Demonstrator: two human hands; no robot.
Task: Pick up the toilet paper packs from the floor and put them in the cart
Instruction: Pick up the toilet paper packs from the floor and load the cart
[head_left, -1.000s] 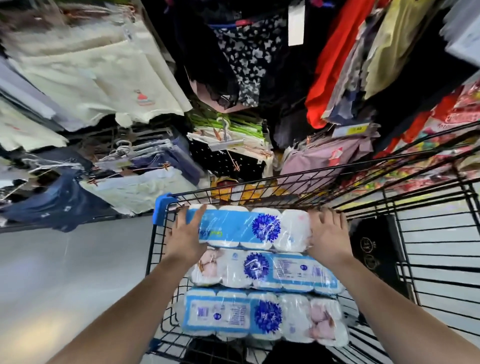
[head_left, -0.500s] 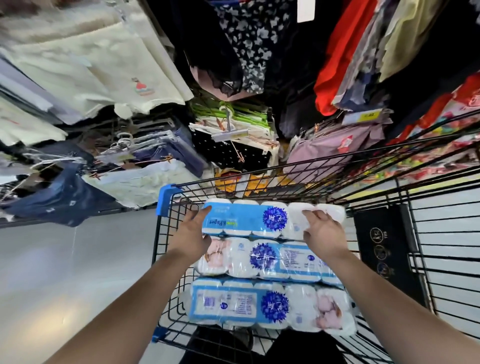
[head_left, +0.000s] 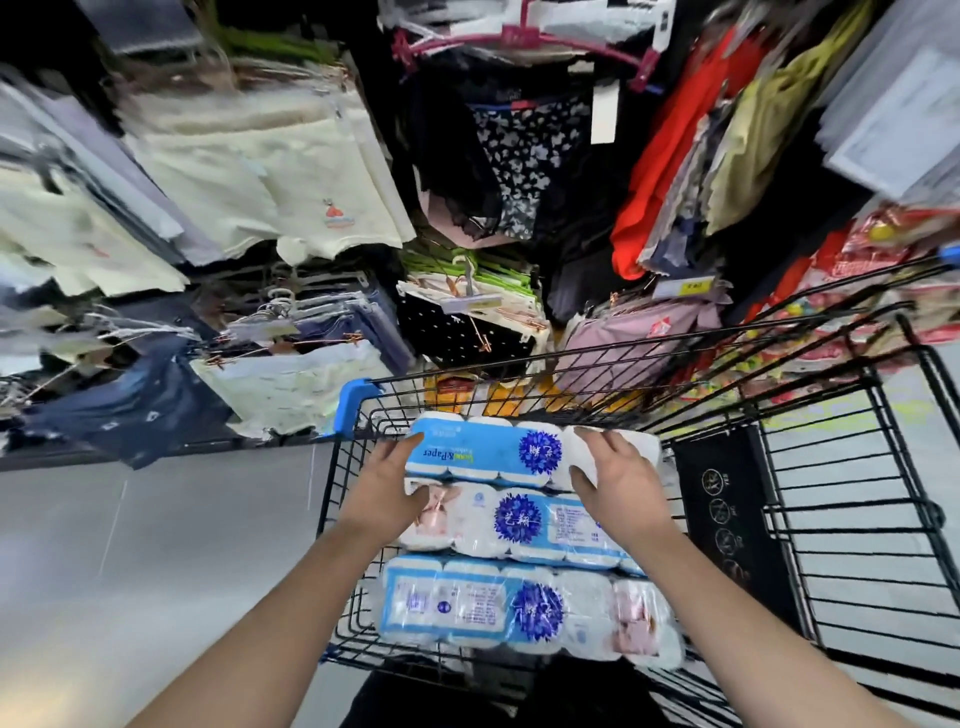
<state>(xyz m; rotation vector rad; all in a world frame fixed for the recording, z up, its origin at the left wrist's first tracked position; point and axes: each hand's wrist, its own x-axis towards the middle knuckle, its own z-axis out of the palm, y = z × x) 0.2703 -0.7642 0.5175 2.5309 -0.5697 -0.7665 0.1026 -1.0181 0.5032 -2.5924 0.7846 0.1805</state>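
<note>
Three blue-and-white toilet paper packs lie side by side in the black wire cart (head_left: 857, 467). The far pack (head_left: 493, 451) sits against the cart's far end. My left hand (head_left: 387, 488) holds its left end, fingers along the side. My right hand (head_left: 618, 480) grips its right part, thumb in front and fingers over the top. The middle pack (head_left: 524, 525) and the near pack (head_left: 519, 605) lie below it, untouched.
The cart has a blue corner bumper (head_left: 350, 402) and a black child-seat flap (head_left: 727, 514) on the right. Racks of hanging clothes (head_left: 291, 171) crowd the space beyond the cart. Grey floor (head_left: 130, 545) lies to the left.
The far pack has sunk lower and moved toward the cart's far end. My right hand slid inward along the pack, and the camera tilted up.
</note>
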